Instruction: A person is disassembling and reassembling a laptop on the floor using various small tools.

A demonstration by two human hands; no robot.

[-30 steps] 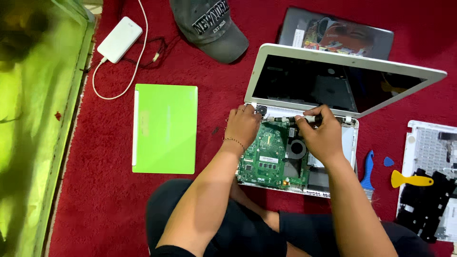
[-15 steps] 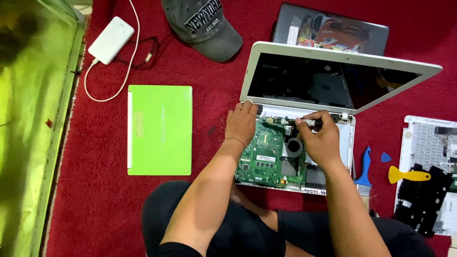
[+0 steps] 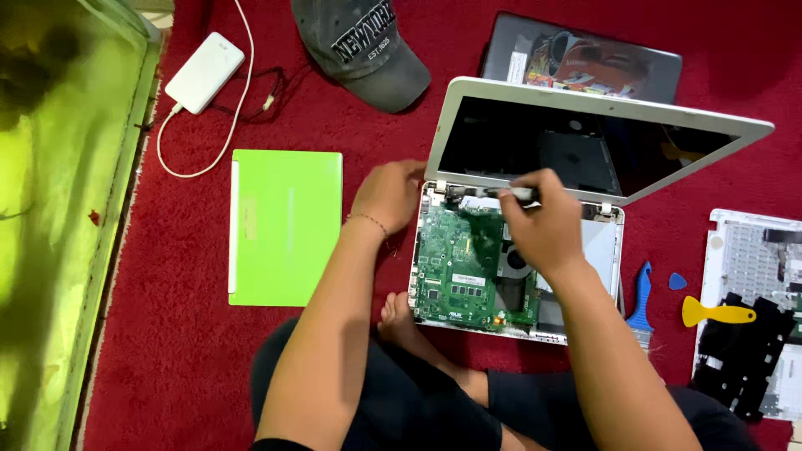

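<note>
A white laptop [image 3: 601,242] lies opened up on the red carpet, its dark screen [image 3: 576,150] tilted up and its green circuit board [image 3: 455,267] bare. My left hand [image 3: 388,194] rests on the left rear corner of the base, by the hinge. My right hand [image 3: 543,225] hovers over the board near the fan and pinches a thin silver tool [image 3: 514,193] that points at the hinge strip. My bare foot [image 3: 401,321] touches the front edge of the base.
A lime green lid [image 3: 286,225] lies to the left. A grey cap [image 3: 363,50], white power bank [image 3: 205,73] with cable, and dark laptop [image 3: 585,63] lie behind. Blue [image 3: 642,288] and yellow pry tools [image 3: 717,312] and a white keyboard panel [image 3: 752,259] lie right.
My left hand has slid off the board to the base's left rear corner. My right hand has lifted slightly, with the silver tool now along the hinge strip.
</note>
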